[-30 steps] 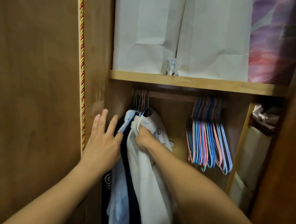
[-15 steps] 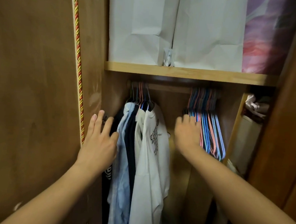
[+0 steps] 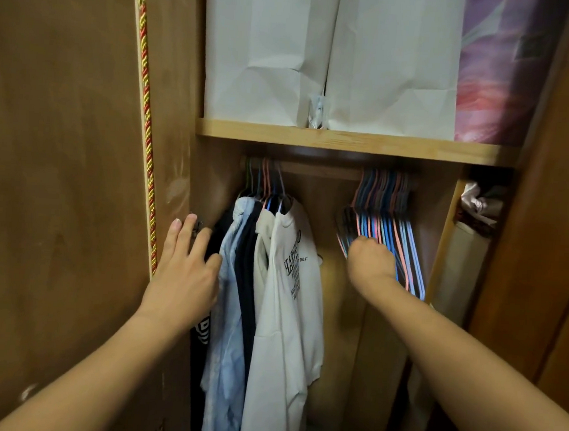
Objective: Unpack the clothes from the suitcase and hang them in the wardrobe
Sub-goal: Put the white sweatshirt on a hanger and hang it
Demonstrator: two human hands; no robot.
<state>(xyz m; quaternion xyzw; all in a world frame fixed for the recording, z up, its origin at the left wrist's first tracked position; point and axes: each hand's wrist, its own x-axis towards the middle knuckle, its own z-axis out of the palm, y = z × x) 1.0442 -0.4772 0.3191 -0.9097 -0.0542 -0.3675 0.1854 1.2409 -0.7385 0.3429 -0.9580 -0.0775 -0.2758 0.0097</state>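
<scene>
Left hand point(image 3: 186, 276): fingers straight, spread, pressing hung clothes aside.
White printed cotton T-shirt point(image 3: 288, 299): hung on rail; soft, light, limp.
Right hand point(image 3: 370, 262): at empty hangers; grip cannot be made out.
Bunch of thin blue and pink hangers point(image 3: 389, 228): stiff, light, tangle-prone; take one by the hook.

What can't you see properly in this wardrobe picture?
- Right hand, head view: its fingers reach in among the empty hangers; the back of the hand hides them, so any grip is unclear.
- Small print on the white T-shirt: too small and folded to read.
- Dark garments behind the light blue shirt: mostly covered by it and the left hand.
- Clothes' hems: cut off by the bottom edge.
</scene>
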